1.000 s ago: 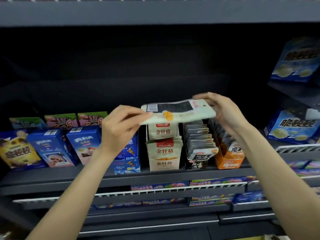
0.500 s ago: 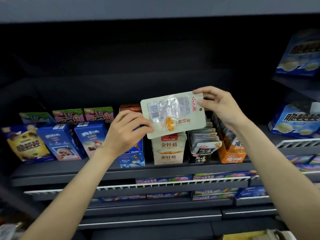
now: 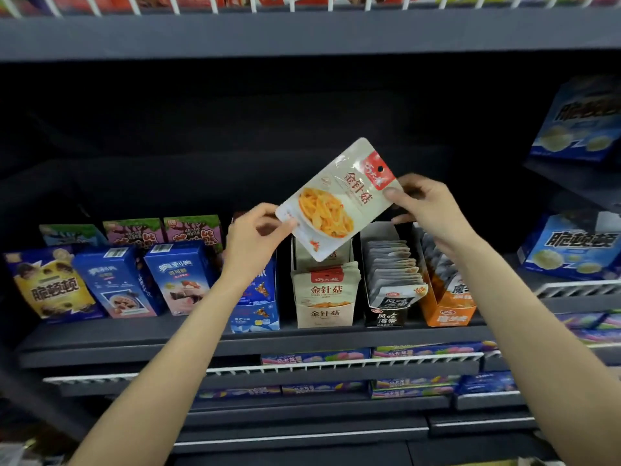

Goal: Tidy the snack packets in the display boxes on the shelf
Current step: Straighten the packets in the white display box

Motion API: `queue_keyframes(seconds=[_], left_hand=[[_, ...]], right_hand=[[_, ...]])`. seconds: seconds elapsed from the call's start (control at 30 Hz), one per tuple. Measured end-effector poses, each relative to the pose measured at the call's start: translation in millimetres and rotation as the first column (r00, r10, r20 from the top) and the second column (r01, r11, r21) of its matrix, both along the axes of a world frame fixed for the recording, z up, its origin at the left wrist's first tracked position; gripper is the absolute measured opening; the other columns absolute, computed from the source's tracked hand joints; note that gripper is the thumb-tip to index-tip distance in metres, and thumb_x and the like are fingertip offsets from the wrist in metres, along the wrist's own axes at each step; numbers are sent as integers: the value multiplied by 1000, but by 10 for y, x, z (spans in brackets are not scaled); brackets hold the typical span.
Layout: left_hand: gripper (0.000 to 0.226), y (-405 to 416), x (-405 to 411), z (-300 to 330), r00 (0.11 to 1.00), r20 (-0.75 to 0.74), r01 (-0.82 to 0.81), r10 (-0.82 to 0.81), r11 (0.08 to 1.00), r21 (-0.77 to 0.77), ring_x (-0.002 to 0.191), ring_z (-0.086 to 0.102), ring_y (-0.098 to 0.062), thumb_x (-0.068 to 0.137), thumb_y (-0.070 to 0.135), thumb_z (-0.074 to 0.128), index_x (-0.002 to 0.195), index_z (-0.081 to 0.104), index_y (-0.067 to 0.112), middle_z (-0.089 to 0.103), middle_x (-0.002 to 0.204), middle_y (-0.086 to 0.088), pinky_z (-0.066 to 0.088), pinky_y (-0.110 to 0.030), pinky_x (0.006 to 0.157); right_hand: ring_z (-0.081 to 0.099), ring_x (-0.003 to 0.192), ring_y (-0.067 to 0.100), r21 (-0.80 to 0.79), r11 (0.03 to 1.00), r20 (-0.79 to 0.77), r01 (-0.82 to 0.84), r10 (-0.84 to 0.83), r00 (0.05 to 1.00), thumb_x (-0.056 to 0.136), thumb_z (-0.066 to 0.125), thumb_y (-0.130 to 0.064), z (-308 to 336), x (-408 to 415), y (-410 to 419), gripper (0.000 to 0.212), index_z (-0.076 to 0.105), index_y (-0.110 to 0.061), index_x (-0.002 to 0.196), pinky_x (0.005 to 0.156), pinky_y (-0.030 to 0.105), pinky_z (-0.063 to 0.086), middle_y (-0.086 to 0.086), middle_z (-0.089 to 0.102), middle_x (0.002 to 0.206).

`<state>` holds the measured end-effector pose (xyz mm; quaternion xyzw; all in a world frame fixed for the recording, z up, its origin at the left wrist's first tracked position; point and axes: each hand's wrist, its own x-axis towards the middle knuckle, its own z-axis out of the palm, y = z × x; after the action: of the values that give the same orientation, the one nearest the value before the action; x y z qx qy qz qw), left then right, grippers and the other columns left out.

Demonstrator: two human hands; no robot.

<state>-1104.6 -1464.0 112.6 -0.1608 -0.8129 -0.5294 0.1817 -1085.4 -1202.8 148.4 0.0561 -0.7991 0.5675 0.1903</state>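
With our left hand (image 3: 255, 237) and right hand (image 3: 424, 206) pinching opposite corners of the tilted mushroom packet (image 3: 337, 200), we judged it should be squared upright above the beige box (image 3: 324, 297) before sliding in.

**Snack packet and display boxes, mid shelf**

Beige snack packet (image 3: 336, 200), red top corner, noodle-like food printed on front; tilted, front facing camera, held in air above beige display box (image 3: 325, 295). That box holds matching upright packets. Just right: black display box (image 3: 386, 316) of grey packets, then orange display box (image 3: 448, 306), also filled.
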Motion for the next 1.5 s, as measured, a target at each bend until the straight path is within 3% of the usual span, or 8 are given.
queue_keyframes(seconds=[0.2,0.37,0.6,0.77,0.97,1.13,1.27,1.5], left_hand=[[25,136,-4,-174,950,307,55,-50,998,-10,85,67,-5,91,27,60,115,57,22,70,90,9,50,-26,84],[26,4,244,-349,980,124,189,-156,927,-323,103,57,1,94,35,55,118,61,28,64,109,15,47,-22,89],[36,-84,420,-508,975,-81,122,-209,797,-591,115,52,-6,94,36,55,129,55,27,57,125,10,45,-29,93],[37,-69,451,-524,971,-134,80,-199,796,-600,115,54,-11,93,30,57,129,55,24,58,126,7,48,-35,93],[36,-74,457,-549,967,-154,71,-204,793,-605,115,53,-8,93,29,56,128,56,24,58,125,9,46,-30,94],[34,-69,445,-560,951,-242,4,-195,786,-618,107,59,-11,93,33,50,123,61,21,63,119,7,48,-29,88],[32,-49,427,-610,901,-399,-132,-169,770,-624,101,60,-12,90,30,48,114,67,19,68,110,6,46,-27,88],[26,-4,404,-688,841,-520,-226,-147,778,-586,93,61,-13,89,24,53,107,70,15,70,99,3,43,-26,84]], right_hand=[[68,64,6,100,983,-243,157,-129,961,98,49,-9,-43,-38,-79,5,52,-13,98,55,22,57,-10,62,88],[68,72,15,232,957,-392,174,-72,917,97,51,-8,-48,-96,-28,10,58,-9,104,57,24,58,2,63,95],[69,64,8,490,872,-187,10,94,978,96,55,-17,-226,-322,-143,4,57,-20,97,56,26,58,0,67,91],[66,83,22,840,540,-2,-48,92,996,93,58,-32,-429,-499,-329,19,67,-16,99,75,35,52,3,69,90],[61,96,29,977,190,-77,96,-107,991,90,57,-48,-471,-622,-482,41,60,-14,113,69,33,41,7,63,108],[61,72,25,904,398,-139,159,-78,987,86,65,-44,-437,-532,-469,43,48,-11,109,64,33,45,3,57,79],[64,77,1,601,724,193,-340,281,940,89,65,-27,-301,-264,-276,13,60,-23,101,76,19,53,-12,66,86],[50,95,-22,724,485,346,-491,360,866,91,62,-13,-363,-118,-67,32,62,-31,117,79,5,41,-29,58,103]])
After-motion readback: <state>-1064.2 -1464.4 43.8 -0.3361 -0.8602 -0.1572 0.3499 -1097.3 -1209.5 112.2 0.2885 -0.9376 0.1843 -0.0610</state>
